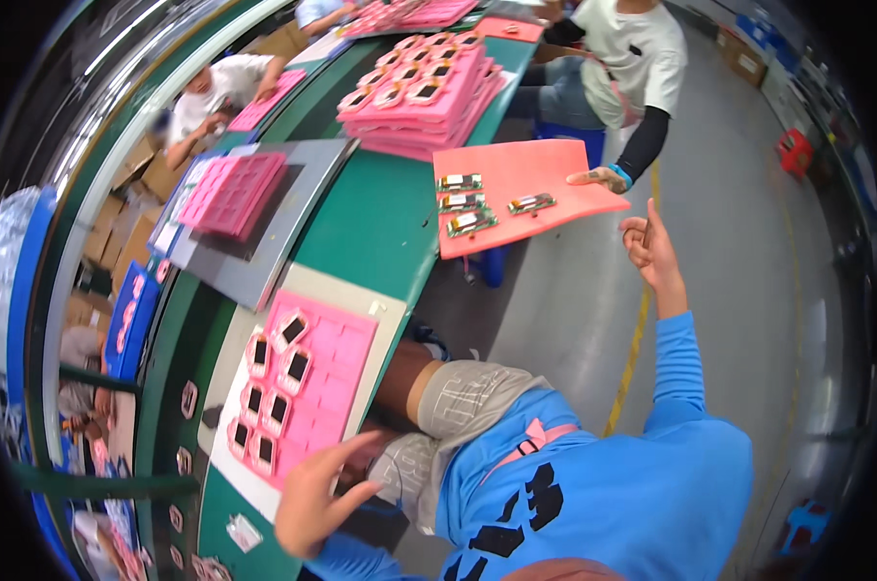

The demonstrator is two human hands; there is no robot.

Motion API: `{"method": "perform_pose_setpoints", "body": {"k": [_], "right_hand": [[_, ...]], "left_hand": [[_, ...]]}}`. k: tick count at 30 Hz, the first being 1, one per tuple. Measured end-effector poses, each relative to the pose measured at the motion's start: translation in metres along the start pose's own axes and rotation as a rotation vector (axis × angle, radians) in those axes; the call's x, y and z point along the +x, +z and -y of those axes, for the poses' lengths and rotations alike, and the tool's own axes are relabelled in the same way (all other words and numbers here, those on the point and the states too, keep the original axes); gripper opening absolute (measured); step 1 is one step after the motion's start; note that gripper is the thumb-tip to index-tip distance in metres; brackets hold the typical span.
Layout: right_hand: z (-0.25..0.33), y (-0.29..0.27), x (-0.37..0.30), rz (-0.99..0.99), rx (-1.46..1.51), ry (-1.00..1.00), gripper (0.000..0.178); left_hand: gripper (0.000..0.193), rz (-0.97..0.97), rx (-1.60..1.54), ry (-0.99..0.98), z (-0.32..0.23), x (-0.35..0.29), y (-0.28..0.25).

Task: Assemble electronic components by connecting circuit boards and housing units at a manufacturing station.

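Observation:
My left hand (324,492) hovers by the near corner of a pink compartment tray (337,363). It holds nothing, with thumb and fingers spread. In the tray's left part lie several white-framed modules with dark screens (296,369); compartments on its right side are bare. My right hand (651,247) is raised over the aisle, empty, index finger stretched out and other fingers partly bent. Just beyond it, a co-worker's hand (603,179) grips the right edge of a pink foam sheet (545,160). Several small green circuit boards (471,223) rest on that sheet, mostly toward its left.
Stacked pink trays (419,121) loaded with modules stand farther up the green bench (361,228). A grey metal plate (249,266) carries another pink tray stack (233,194). Across the bench, a person handles a pink tray (267,102). A blue stool (804,523) stands at lower right.

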State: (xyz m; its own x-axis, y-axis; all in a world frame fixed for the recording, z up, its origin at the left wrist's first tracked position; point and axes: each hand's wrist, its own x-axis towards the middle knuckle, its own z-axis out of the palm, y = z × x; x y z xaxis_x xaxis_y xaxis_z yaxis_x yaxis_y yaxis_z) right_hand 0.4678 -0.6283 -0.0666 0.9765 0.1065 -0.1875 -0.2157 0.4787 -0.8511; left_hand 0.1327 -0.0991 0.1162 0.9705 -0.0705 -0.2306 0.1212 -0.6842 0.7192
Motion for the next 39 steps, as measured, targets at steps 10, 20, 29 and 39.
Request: {"method": "perform_pose_setpoints", "body": {"k": [10, 20, 29, 39], "right_hand": [[-0.085, 0.161, 0.018, 0.330, -0.140, 0.179, 0.068], [-0.133, 0.229, 0.059, 0.394, -0.444, 0.146, 0.055], [-0.101, 0.312, 0.069, 0.584, -1.166, -0.392, 0.037], [-0.141, 0.380, 0.118, 0.680, -1.353, -0.644, 0.024]], "left_hand": [[0.049, -0.229, -0.280, -0.052, 0.043, 0.039, 0.085], [0.045, -0.332, -0.408, -0.147, 0.078, -0.001, 0.115], [0.038, -0.601, -0.100, -0.261, 0.058, 0.009, 0.076], [0.025, -1.069, 0.473, -0.265, 0.112, 0.108, 0.049]]}}
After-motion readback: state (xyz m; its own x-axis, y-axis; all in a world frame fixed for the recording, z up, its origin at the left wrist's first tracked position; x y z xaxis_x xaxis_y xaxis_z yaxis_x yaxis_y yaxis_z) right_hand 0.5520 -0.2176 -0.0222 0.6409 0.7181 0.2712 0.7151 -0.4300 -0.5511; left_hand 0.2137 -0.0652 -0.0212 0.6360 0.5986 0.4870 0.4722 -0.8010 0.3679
